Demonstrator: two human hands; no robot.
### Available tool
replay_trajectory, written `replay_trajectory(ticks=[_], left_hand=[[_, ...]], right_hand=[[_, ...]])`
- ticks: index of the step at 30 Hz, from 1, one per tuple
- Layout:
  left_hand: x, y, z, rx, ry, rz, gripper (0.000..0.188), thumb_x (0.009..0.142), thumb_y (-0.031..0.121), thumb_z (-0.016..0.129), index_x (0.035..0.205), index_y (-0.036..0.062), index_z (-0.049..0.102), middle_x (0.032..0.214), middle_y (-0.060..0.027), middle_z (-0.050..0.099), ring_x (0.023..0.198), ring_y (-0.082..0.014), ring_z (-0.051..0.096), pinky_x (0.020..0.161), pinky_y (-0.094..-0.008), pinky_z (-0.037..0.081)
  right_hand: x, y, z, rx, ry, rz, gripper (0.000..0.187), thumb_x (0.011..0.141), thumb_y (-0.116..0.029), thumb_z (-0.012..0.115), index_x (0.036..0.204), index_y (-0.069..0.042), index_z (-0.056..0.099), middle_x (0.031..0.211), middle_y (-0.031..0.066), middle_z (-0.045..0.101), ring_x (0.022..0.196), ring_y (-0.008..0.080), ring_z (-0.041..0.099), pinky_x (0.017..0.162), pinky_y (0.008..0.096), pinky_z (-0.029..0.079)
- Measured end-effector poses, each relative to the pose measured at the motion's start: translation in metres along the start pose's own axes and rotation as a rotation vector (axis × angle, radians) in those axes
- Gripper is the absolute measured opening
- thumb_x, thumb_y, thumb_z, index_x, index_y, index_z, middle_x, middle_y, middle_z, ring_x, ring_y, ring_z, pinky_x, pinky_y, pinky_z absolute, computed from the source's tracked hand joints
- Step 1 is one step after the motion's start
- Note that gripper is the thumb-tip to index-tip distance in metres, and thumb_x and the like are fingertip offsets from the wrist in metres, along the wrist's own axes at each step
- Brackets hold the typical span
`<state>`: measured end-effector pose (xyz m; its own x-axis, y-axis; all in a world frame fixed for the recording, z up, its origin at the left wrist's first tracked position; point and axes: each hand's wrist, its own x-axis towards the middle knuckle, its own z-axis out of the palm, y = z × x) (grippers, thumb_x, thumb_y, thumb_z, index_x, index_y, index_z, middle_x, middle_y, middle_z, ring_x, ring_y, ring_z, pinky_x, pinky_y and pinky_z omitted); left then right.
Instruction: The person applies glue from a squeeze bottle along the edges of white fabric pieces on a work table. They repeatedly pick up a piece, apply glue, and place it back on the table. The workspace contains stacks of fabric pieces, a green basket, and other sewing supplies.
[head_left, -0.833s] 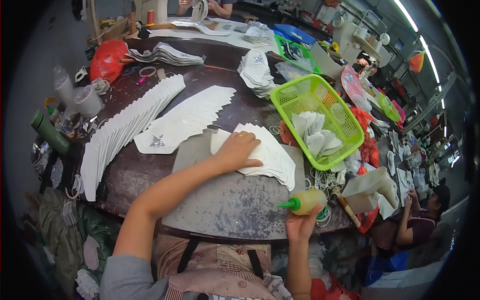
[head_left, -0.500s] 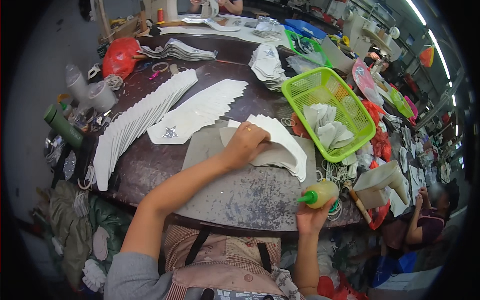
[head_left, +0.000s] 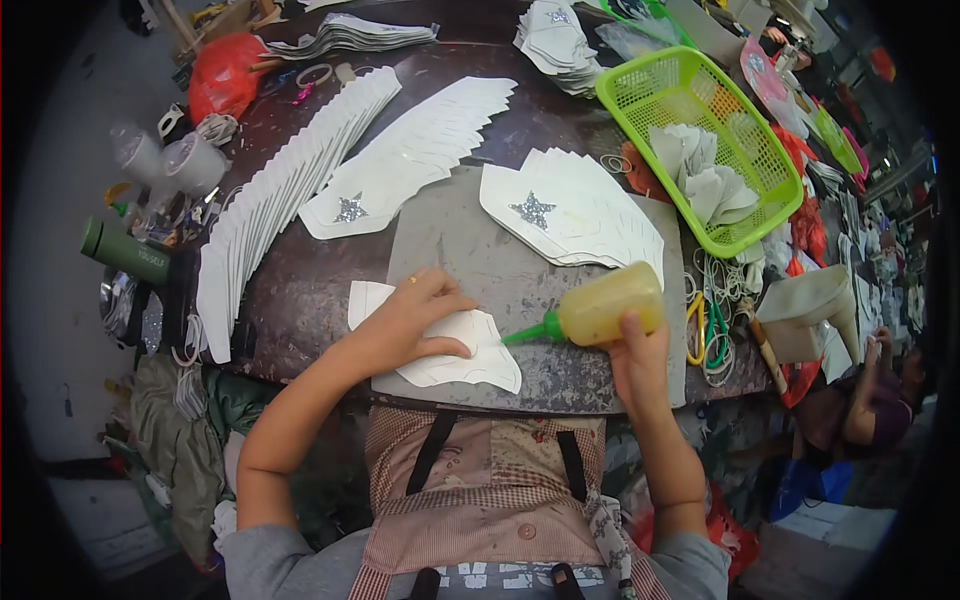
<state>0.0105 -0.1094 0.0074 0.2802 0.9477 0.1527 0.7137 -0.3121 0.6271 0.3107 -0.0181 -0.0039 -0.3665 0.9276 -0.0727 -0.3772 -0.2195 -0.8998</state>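
My left hand (head_left: 412, 318) holds a white cut piece (head_left: 462, 368) down near the table's front edge, thumb and fingers on its surface. In my right hand (head_left: 640, 355) is a squeeze bottle (head_left: 612, 306) with yellowish contents, tilted to the left. Its green nozzle (head_left: 535, 330) points at the right edge of the piece; whether the tip touches cannot be told. Beyond the hands lies a fanned stack of white pieces (head_left: 590, 215) with a glittery silver star on top. Both the stack and the single piece rest on a grey board (head_left: 430, 235).
A long fanned row of white pieces (head_left: 290, 190) and a second spread stack (head_left: 420, 150) lie at the left. A green basket (head_left: 712, 240) with folded white pieces stands at the right, near scissors (head_left: 716, 335) and a beige container (head_left: 805, 310). A green bottle (head_left: 130, 250) is at far left.
My left hand has left the stack and come nearer with a single white piece. The bottle has been raised and swung so its nozzle meets that piece's edge area. The view has shifted.
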Motion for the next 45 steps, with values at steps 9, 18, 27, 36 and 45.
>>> replay_trajectory(ticks=[9, 18, 27, 36, 45], left_hand=[[0.008, -0.009, 0.0, -0.047, 0.0, 0.045, 0.052, 0.07, 0.035, 0.082, 0.109, 0.0063, 0.063, 0.105, -0.0099, 0.053, 0.104, -0.0302, 0.052, 0.091, -0.0393, 0.044], [0.006, -0.013, 0.001, -0.041, -0.001, 0.055, 0.051, 0.07, 0.034, 0.083, 0.107, 0.0072, 0.062, 0.106, -0.0093, 0.053, 0.103, -0.0308, 0.052, 0.092, -0.0397, 0.044], [0.005, -0.011, 0.003, -0.028, 0.004, 0.042, 0.049, 0.071, 0.034, 0.081, 0.106, 0.0059, 0.061, 0.105, -0.0094, 0.053, 0.103, -0.0305, 0.051, 0.092, -0.0393, 0.043], [0.005, -0.006, 0.002, -0.015, 0.022, 0.032, 0.048, 0.072, 0.032, 0.081, 0.105, 0.0046, 0.061, 0.104, -0.0096, 0.052, 0.102, -0.0301, 0.051, 0.092, -0.0388, 0.043], [0.005, -0.004, 0.004, 0.0, 0.031, 0.02, 0.052, 0.067, 0.029, 0.085, 0.106, 0.004, 0.062, 0.107, -0.0109, 0.053, 0.103, -0.0312, 0.052, 0.092, -0.0393, 0.044]], right_hand=[[0.03, -0.001, 0.026, -0.082, 0.056, 0.092, 0.043, 0.093, -0.026, 0.068, 0.12, 0.005, 0.053, 0.11, 0.015, 0.064, 0.095, 0.0253, 0.069, 0.08, 0.0406, 0.061], [0.027, 0.001, 0.024, -0.123, 0.036, 0.104, 0.044, 0.092, -0.024, 0.07, 0.12, 0.006, 0.052, 0.108, 0.0155, 0.064, 0.093, 0.0262, 0.069, 0.08, 0.0406, 0.062], [-0.001, -0.007, 0.004, -0.165, 0.027, 0.109, 0.05, 0.09, -0.026, 0.072, 0.122, 0.005, 0.05, 0.107, 0.015, 0.063, 0.094, 0.0258, 0.069, 0.078, 0.0412, 0.062], [-0.043, -0.005, -0.013, -0.157, 0.102, 0.1, 0.051, 0.088, -0.03, 0.075, 0.12, 0.003, 0.052, 0.106, 0.0113, 0.063, 0.09, 0.0219, 0.068, 0.077, 0.0351, 0.059], [-0.052, -0.002, -0.012, -0.181, 0.174, 0.042, 0.056, 0.084, -0.035, 0.079, 0.118, 0.001, 0.054, 0.101, 0.0061, 0.063, 0.086, 0.0132, 0.062, 0.069, 0.0265, 0.051]])
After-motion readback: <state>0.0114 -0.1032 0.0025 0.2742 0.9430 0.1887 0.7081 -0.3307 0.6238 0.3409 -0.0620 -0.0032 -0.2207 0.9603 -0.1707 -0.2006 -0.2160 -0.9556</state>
